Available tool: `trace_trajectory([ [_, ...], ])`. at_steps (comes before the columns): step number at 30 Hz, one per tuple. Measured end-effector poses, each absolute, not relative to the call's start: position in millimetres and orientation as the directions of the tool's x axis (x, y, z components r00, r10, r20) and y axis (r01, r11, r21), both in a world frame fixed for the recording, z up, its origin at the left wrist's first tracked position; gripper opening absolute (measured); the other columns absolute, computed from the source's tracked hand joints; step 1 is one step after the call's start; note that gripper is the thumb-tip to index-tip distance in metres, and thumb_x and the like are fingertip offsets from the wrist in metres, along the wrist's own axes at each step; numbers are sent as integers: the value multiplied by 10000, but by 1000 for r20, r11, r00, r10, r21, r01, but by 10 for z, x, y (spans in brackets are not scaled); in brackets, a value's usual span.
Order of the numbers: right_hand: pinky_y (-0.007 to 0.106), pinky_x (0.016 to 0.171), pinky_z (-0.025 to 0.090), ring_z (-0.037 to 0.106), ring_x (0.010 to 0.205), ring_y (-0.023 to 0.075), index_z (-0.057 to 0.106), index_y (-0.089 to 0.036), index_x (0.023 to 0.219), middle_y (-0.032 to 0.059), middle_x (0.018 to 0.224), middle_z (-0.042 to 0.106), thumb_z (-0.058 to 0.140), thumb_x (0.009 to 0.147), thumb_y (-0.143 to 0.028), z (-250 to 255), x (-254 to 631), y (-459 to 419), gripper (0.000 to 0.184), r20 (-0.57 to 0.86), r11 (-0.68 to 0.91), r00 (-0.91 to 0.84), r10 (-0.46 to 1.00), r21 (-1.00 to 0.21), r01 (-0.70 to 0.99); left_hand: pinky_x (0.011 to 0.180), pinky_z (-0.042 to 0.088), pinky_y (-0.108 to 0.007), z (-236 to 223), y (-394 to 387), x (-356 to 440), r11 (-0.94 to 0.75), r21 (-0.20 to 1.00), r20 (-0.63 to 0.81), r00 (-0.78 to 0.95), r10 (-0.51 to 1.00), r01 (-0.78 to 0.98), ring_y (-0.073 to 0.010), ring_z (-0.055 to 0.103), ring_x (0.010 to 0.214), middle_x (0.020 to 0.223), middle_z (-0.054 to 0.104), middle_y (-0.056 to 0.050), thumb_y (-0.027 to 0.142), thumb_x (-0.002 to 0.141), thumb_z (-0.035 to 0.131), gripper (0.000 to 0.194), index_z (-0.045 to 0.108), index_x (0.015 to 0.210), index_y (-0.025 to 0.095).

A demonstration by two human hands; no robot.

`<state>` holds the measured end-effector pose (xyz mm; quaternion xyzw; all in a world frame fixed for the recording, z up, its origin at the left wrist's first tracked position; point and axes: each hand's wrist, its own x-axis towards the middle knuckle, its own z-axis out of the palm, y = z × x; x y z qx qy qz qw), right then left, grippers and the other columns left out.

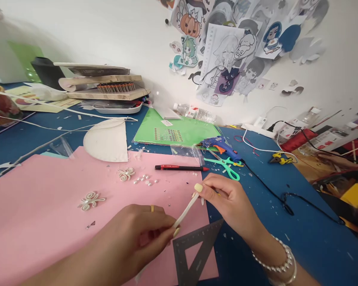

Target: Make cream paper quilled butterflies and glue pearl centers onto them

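A thin white cord (186,211) stretches between my two hands over the pink sheet (56,222). My left hand (143,226) pinches it at the lower left, and a loose end hangs below that hand. My right hand (226,198) grips the upper part between thumb and fingers. Below the cord lies a dark triangle ruler (193,250). Two white coiled ornaments, one nearer (91,200) and one farther (126,174), rest on the sheet to the left. Several small pearl beads (144,180) are scattered beside the farther one.
A black and red pen (180,168) lies behind the beads. Green scissors (226,165) and a blue glue gun (219,145) with a black cable sit at the right. Behind are a white half-round piece (107,141), a green folder (149,125) and yellow-handled pliers (282,159).
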<state>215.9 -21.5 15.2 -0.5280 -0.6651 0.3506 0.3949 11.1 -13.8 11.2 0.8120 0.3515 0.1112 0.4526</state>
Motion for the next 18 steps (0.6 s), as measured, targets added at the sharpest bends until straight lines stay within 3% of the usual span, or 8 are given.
trace_trajectory([
  [5, 209, 584, 361, 481, 617, 83, 578, -174, 632, -23, 639, 530, 488, 876, -320, 169, 2120, -248, 299, 157, 182, -95, 983, -891, 415, 535, 380, -187, 160, -101, 135, -258, 858, -218, 771, 599, 444, -122, 551, 597, 627, 630, 1, 275, 884, 403, 342, 652, 672, 174],
  [9, 224, 590, 367, 487, 624, 96, 593, -176, 644, -12, 645, 533, 468, 884, -331, 197, 2125, -268, 312, 147, 182, -116, 982, -895, 408, 586, 429, -186, 154, -93, 141, 41, 931, -327, 781, 532, 362, -127, 580, 620, 643, 634, 1, 354, 855, 491, 318, 688, 693, 166],
  [12, 225, 594, 369, 487, 634, 98, 613, -175, 657, -5, 652, 534, 473, 882, -337, 211, 2120, -283, 310, 137, 199, -190, 972, -911, 361, 627, 459, -199, 109, -113, 136, 309, 913, -389, 796, 463, 266, -128, 610, 645, 686, 669, 3, 381, 819, 562, 263, 709, 741, 177],
  [18, 231, 611, 394, 517, 642, 103, 617, -167, 661, 6, 648, 570, 496, 869, -318, 214, 2011, -358, 284, 152, 238, -306, 940, -933, 269, 640, 467, -200, 64, -125, 157, 523, 847, -377, 799, 468, 94, -106, 615, 627, 656, 690, 35, 358, 746, 674, 162, 711, 749, 200],
])
